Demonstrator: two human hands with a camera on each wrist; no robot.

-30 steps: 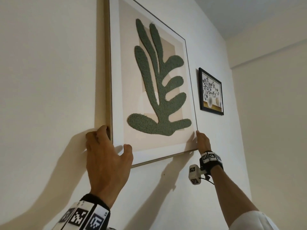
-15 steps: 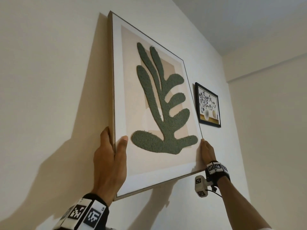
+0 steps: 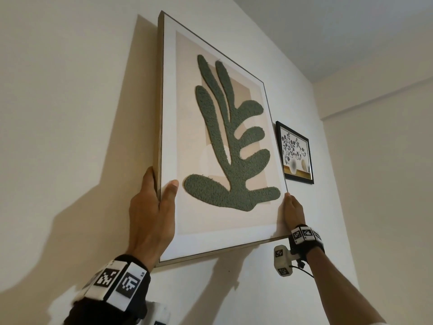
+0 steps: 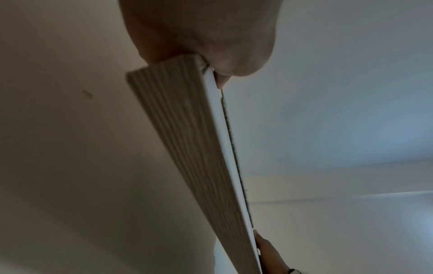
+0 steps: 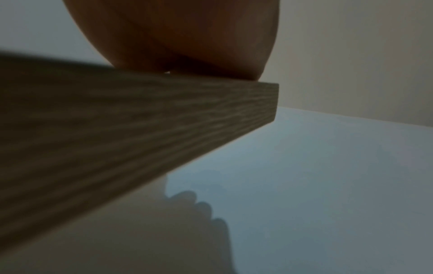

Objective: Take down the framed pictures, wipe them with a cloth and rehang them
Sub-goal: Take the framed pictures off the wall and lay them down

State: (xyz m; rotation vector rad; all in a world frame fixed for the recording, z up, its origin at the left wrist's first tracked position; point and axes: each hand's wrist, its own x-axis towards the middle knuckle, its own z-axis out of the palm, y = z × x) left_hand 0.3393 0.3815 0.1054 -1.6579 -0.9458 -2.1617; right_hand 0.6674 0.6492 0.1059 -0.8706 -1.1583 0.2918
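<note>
A large picture (image 3: 218,141) in a pale wood frame, showing a green leaf shape on beige, is held up against the cream wall. My left hand (image 3: 154,207) grips its left edge near the bottom, thumb on the front, fingers behind. My right hand (image 3: 293,212) holds the lower right edge, its fingers hidden behind the frame. In the left wrist view the wood-grain frame edge (image 4: 187,140) runs away from my palm, tilted off the wall. In the right wrist view the frame's underside (image 5: 140,118) fills the left half below my palm. No cloth is in view.
A small black-framed picture (image 3: 295,153) of flowers in a vase hangs on the wall just right of the large frame. A small mark (image 4: 87,94) shows on the wall left of the frame. The room corner and ceiling lie to the upper right.
The large frame has come lower and its bottom has tilted away from the wall. My left hand shifted from the bottom corner to gripping the left edge.
</note>
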